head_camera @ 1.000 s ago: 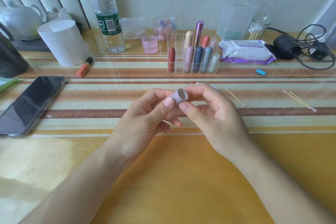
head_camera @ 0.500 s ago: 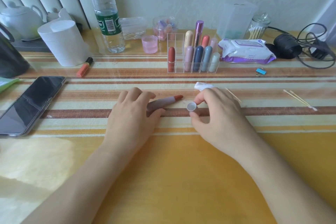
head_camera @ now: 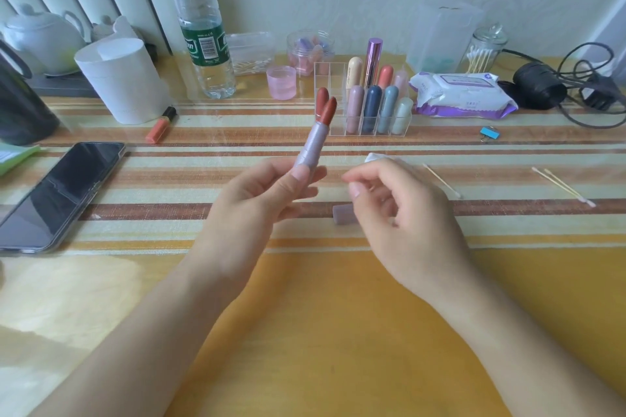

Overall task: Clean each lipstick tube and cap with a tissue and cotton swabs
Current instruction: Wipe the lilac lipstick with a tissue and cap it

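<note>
My left hand [head_camera: 267, 200] grips the base of a mauve lipstick tube [head_camera: 310, 151] and holds it above the table, tilted up and away. The tube is uncapped and its red stick [head_camera: 328, 112] is exposed. Its mauve cap [head_camera: 342, 214] lies on its side on the table, partly hidden under my right hand [head_camera: 403, 213]. That hand hovers with loosely curled fingers and holds nothing. A crumpled white tissue [head_camera: 376, 156] peeks out behind my right fingers. One cotton swab [head_camera: 442, 180] lies just right of my hand, and two more cotton swabs [head_camera: 562, 187] lie farther right.
A clear organizer [head_camera: 403, 127] with several capped lipsticks stands behind my hands, beside a wipes pack [head_camera: 464, 95] and a swab jar [head_camera: 484, 47]. A phone [head_camera: 64, 193], an orange lip gloss [head_camera: 161, 125], a white paper roll [head_camera: 122, 78] and a water bottle [head_camera: 203, 27] sit left. Black cables [head_camera: 576, 85] lie at the far right.
My left hand has lifted the tube off the table and tilted it upward. My right hand has let go of the cap, which now lies on the table.
</note>
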